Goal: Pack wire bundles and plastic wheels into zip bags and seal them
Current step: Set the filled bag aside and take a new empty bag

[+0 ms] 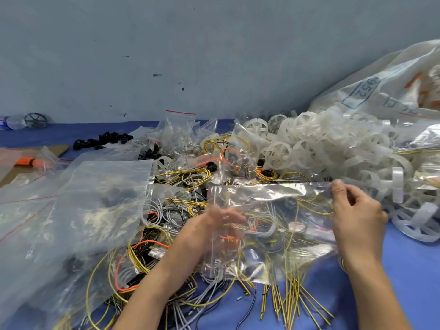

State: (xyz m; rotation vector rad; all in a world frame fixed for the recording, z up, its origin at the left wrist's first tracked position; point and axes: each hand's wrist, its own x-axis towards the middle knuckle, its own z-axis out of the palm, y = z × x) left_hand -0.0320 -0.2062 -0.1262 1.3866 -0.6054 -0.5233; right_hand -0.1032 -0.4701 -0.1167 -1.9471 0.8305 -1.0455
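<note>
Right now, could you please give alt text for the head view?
A clear zip bag is held over wire bundles on a blue table: right hand pinching its upper corner, blurred left hand at its left edge. White plastic wheels are heaped at right.

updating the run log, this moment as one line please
zip bag: held over wire bundles | right hand: pinches top corner | left hand: blurred at left side, grip unclear | plastic wheels: piled right
</note>
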